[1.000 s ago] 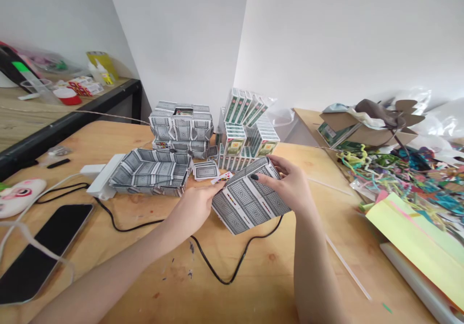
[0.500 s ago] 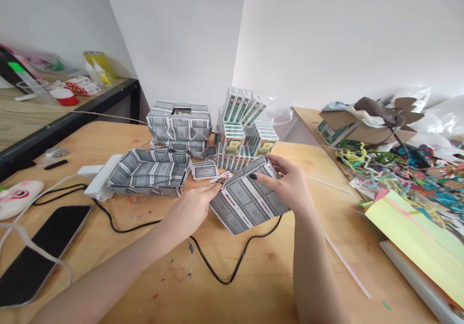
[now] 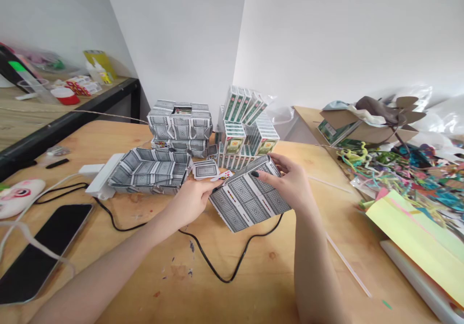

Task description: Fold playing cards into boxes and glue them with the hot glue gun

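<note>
Walls (image 3: 311,38) of pale grey and white stand behind a light wooden table (image 3: 261,275), which carries a darker-edged side table (image 3: 36,123) at its far left and a tangle of coloured pieces (image 3: 416,179) to its right. An open cardboard box (image 3: 357,129) sits behind the tangle, and a yellow sheet (image 3: 409,237) lies before it. Toward the back of the table, green-and-white card packs (image 3: 235,142) are piled up in wrapping, just beside a card-covered stack (image 3: 179,123). In front of that stack is a card-lined tray (image 3: 163,157), open at the top. A black-screened phone (image 3: 47,251) lies at the near left, a pale cord looping over it. The card-covered piece (image 3: 250,200) is tilted in front of the packs, between the two hands, its grey patterned face toward the viewer. The right hand (image 3: 290,179) grasps its upper right corner, dark-nailed thumb on the face and fingers behind the edge. The left hand (image 3: 192,200) reaches the upper left corner with its fingertips; whether they pinch or merely press cannot be told. A white power strip (image 3: 105,176) lies against the tray, and a black cable (image 3: 225,281) curves below the piece. Loose cards (image 3: 206,169) are stacked near the tray, and one face-up card (image 3: 225,175) shows just beyond the left fingertips. A green scrap (image 3: 387,304) lies at the near right.
</note>
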`<control>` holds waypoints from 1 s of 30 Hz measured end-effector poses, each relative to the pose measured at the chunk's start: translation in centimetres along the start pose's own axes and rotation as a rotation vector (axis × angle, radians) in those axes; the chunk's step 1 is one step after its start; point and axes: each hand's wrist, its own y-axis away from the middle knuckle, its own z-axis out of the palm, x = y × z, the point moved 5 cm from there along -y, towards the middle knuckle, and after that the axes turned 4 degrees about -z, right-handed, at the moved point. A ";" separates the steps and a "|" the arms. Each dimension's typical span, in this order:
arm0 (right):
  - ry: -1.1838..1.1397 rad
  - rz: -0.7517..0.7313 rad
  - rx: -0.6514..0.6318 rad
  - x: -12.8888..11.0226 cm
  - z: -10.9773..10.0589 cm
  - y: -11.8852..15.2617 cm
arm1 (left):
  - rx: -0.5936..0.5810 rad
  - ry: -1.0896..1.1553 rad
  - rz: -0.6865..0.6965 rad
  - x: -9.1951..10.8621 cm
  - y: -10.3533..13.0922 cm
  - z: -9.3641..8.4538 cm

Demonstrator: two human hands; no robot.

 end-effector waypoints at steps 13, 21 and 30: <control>0.029 0.011 0.010 0.6 -0.1 -0.2 | 0.138 -0.122 0.117 -0.5 0.3 1.2; 0.046 0.018 0.041 0.4 -0.2 -0.2 | 0.116 -0.161 0.118 -0.8 0.3 1.1; -0.008 0.028 0.010 0.3 -0.1 -0.2 | -0.067 -0.012 0.049 0.6 0.1 -0.5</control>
